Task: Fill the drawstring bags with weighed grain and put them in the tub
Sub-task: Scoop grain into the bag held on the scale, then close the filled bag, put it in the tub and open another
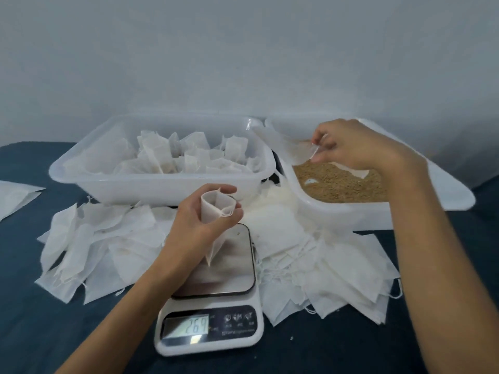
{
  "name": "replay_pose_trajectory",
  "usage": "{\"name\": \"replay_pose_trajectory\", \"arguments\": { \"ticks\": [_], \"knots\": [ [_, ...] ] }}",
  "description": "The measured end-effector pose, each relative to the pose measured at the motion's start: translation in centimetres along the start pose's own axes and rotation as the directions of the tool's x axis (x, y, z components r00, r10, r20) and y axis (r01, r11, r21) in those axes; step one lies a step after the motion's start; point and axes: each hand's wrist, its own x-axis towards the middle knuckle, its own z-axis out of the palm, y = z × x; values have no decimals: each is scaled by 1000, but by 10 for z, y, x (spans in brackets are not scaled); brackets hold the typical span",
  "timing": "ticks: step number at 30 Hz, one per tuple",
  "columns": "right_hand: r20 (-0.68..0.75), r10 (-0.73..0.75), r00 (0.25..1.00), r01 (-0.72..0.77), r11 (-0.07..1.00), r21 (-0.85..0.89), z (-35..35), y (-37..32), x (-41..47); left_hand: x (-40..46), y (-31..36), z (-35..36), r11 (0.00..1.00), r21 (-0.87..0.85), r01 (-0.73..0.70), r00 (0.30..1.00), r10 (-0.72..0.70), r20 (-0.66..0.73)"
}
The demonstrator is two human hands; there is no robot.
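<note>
The bag (216,220) hung over the scale (213,292), its long axis near upright: open mouth up and tipped a little toward the grain, pointed bottom corner down, just above the steel plate; whether it touched the plate could not be told. The left hand (199,220) gripped it near the top, thumb and fingers curled round the cloth and holding the mouth open. The scale's display, at its near edge, showed 269.

Beyond the scale and to its right lay the grain tray (318,209), with brown grain (337,184) heaped in it. Above the grain the right hand (351,147) was raised, fingers curled and pinching a thin clear piece by its edge; what that piece was could not be told.

Beyond the scale and to its left stood the tub (151,184), holding many filled bags (172,155) standing close together with their tops up.

Flat empty bags (102,244) lay in a loose heap left of the scale, touching its side, and a second heap (337,271) spread to its right, reaching under the tray's near rim, drawstrings trailing out. All rested on a dark blue cloth (67,333). At the far left edge lay a flat white sheet (16,195), well apart from the scale.
</note>
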Motion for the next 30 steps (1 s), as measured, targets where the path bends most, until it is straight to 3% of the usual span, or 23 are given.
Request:
{"name": "replay_pose_trajectory", "arguments": {
  "ticks": [6,14,20,24,27,30],
  "knots": [
    [51,263,964,-238,930,-281,23,50,18,3,-4,5,993,103,-62,998,64,-11],
    [223,385,896,-284,881,-379,32,55,20,25,18,-9,988,111,-104,992,111,-59],
    [98,246,964,-201,921,-335,7,24,9,82,61,-56,978,99,-186,955,204,-217],
    [133,127,983,-98,973,-211,-3,-10,-10,120,57,-87,998,64,-11,932,33,-362],
    [208,35,977,10,978,-207,1,-32,-18,128,33,-94,979,160,128,934,-65,-352],
    [252,-46,967,98,975,-199,10,-44,-19,130,24,-100,962,221,162,936,-79,-342]
  ]
}}
